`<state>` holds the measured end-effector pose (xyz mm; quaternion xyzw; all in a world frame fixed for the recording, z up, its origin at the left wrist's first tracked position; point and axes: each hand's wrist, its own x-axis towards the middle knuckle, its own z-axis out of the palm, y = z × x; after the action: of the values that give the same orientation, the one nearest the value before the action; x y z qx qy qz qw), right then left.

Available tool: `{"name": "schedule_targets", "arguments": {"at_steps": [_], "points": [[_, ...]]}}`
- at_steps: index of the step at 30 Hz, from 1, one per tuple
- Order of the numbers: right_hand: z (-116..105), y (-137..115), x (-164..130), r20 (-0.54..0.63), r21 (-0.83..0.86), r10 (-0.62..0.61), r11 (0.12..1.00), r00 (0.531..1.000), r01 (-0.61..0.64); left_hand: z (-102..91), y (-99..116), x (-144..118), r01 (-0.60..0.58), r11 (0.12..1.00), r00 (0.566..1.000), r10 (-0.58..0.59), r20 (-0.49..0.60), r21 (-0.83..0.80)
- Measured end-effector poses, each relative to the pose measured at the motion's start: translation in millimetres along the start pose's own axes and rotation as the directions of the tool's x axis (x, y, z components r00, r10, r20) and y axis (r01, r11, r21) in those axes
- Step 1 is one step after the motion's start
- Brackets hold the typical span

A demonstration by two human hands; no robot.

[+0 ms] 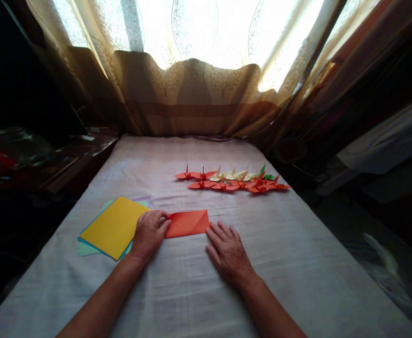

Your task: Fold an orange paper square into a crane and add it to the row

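Both hands lie open on a cloth-covered table (191, 291) before a curtained window (206, 70).

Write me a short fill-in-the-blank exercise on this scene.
1. The left hand presses the left end of the folded ___ paper.
2. The top sheet of the stack is ___.
3. The right hand lies ___ on the cloth.
4. The row of paper ___ lies nearer the curtain.

Missing: orange; yellow; flat; cranes
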<state>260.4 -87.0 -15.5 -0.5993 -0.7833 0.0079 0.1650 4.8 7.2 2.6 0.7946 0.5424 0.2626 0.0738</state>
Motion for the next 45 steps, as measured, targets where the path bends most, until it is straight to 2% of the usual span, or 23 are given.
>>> {"name": "schedule_targets", "arguments": {"at_steps": [3,5,7,10,14,16,18,20,22,24,27,29,31,37,41,45], "points": [[0,0,1,-0.035,-0.026,-0.017,1.0,0.999,0.016,-6.0,4,-7,-0.039,0.999,0.997,0.037,-0.069,-0.024],[-1,-2,2,-0.106,-0.043,-0.034,0.999,0.994,0.03,-10.3,9,-12,-0.151,0.986,0.981,0.141,-0.134,-0.066],[-5,-8,6,-0.2,-0.046,-0.05,0.998,0.978,0.041,-14.7,19,-16,-0.3,0.95,0.945,0.283,-0.164,-0.09],[-11,-23,15,-0.298,-0.007,-0.072,0.997,0.952,0.073,-19.7,39,-23,-0.453,0.888,0.888,0.442,-0.127,-0.074],[-17,-36,27,-0.287,0.069,-0.101,0.99,0.953,0.125,-21.9,56,-31,-0.529,0.841,0.848,0.521,-0.096,-0.109],[-18,-34,30,-0.27,0.116,-0.125,0.98,0.955,0.161,-23.1,54,-32,-0.538,0.832,0.842,0.537,-0.047,-0.137],[-20,-28,30,-0.294,0.181,-0.126,0.966,0.948,0.184,-25.0,45,-30,-0.546,0.826,0.827,0.558,0.069,-0.139],[-24,-22,28,-0.359,0.257,-0.1,0.945,0.928,0.201,-26.4,32,-25,-0.565,0.817,0.786,0.576,0.225,-0.119],[-27,-18,24,-0.423,0.33,-0.065,0.918,0.904,0.221,-26.1,19,-19,-0.582,0.807,0.753,0.583,0.306,-0.105],[-29,-17,20,-0.463,0.375,-0.034,0.898,0.886,0.231,-24.2,11,-13,-0.587,0.808,0.76,0.575,0.303,-0.06],[-29,-15,14,-0.465,0.388,-0.012,0.896,0.885,0.216,-22.1,8,-7,-0.62,0.784,0.769,0.612,0.183,-0.019],[-27,-11,10,-0.445,0.37,-0.005,0.91,0.896,0.189,-23.6,8,-6,-0.653,0.757,0.752,0.653,0.09,-0.028],[-23,-7,5,-0.424,0.339,-0.013,0.925,0.906,0.171,-26.5,9,-8,-0.673,0.739,0.737,0.674,0.056,-0.037],[-7,5,-6,-0.296,0.256,-0.123,0.945,0.947,0.203,-21.0,1,-27,-0.651,0.75,0.736,0.661,0.144,-0.114],[-5,10,-9,-0.151,0.217,-0.147,0.96,0.978,0.178,-14.5,-3,-37,-0.529,0.818,0.781,0.574,0.246,-0.227],[-11,11,-5,-0.11,0.277,-0.066,0.956,0.992,0.094,-18.9,5,-34,-0.397,0.868,0.847,0.471,0.246,-0.298]]}}
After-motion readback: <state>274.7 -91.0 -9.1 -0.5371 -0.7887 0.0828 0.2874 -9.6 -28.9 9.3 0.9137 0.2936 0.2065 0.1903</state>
